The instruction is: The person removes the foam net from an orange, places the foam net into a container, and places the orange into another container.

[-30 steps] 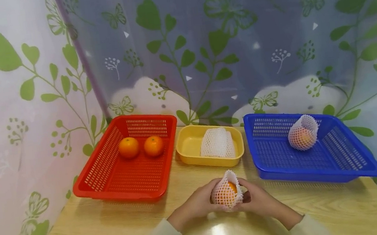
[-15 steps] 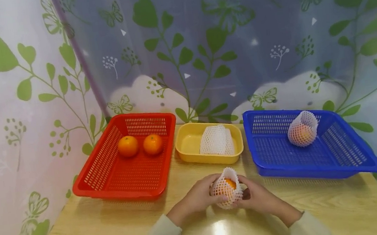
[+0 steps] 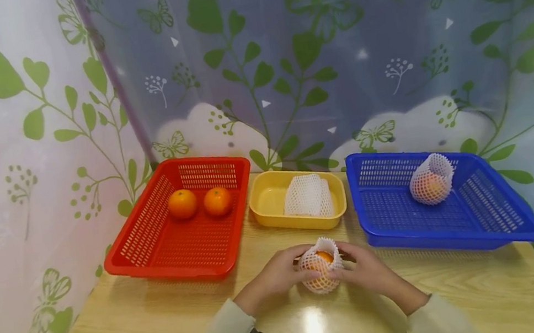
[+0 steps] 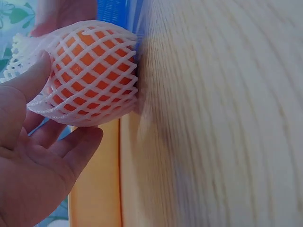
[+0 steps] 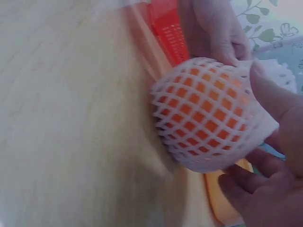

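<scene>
An orange [image 3: 319, 265] in a white foam net sleeve [image 4: 97, 71] is between my two hands, low over the wooden table in front of the yellow tray. From the left my left hand [image 3: 280, 273] grips it, thumb on the near side of the net and fingers behind. On the other side my right hand [image 3: 364, 268] holds it the same way, its thumb [image 5: 270, 92] on the net near the open end. The sleeve's mouth points up and the orange's top shows through it. The net covers the fruit's lower part in both wrist views.
At left a red basket [image 3: 169, 267] holds two bare oranges [image 3: 218, 201]. A yellow tray [image 3: 266, 222] with flat foam nets [image 3: 307, 196] stands mid-back. The blue basket [image 3: 390, 229] at right contains one netted fruit [image 3: 431, 182]. A patterned curtain [image 3: 256, 79] hangs behind the table [image 3: 166, 323].
The thumbs have shifted up the net, and the right hand has come closer round the fruit. The orange stays in about the same place between both hands.
</scene>
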A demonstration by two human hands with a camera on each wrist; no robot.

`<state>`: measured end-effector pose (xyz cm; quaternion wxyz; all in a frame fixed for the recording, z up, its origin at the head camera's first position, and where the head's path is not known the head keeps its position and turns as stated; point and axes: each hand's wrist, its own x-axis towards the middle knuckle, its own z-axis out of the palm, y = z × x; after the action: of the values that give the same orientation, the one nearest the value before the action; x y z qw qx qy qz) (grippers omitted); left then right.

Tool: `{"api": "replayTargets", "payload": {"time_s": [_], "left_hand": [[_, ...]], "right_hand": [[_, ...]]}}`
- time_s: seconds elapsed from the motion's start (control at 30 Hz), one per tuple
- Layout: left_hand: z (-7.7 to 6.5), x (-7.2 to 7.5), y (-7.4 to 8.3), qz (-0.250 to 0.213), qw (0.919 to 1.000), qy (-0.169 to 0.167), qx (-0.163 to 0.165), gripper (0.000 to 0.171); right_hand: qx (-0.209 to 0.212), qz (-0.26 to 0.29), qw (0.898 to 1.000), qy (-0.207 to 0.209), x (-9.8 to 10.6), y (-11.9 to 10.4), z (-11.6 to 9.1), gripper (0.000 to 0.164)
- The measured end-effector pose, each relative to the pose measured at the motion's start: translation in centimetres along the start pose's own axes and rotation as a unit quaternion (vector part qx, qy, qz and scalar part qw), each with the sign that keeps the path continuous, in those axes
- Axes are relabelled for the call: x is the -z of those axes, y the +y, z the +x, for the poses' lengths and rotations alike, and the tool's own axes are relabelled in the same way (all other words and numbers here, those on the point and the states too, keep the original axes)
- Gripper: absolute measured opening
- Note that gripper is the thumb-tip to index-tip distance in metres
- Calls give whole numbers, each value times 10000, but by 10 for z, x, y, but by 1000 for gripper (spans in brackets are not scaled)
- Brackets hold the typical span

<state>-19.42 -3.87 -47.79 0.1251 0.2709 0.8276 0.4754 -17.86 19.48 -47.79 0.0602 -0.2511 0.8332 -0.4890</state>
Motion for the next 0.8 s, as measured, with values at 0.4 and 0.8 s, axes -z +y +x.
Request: {"api": "replayTargets", "payload": {"time_s": [0.4, 0.8], "left_hand": [[3, 2, 0, -501, 9983, 148, 249, 44], [3, 1, -1, -685, 9970, 148, 341, 45]], "right_hand": [[-295, 460, 9978, 381, -20, 2, 0, 54], [-455, 412, 9962, 619, -18, 2, -3, 48]]}}
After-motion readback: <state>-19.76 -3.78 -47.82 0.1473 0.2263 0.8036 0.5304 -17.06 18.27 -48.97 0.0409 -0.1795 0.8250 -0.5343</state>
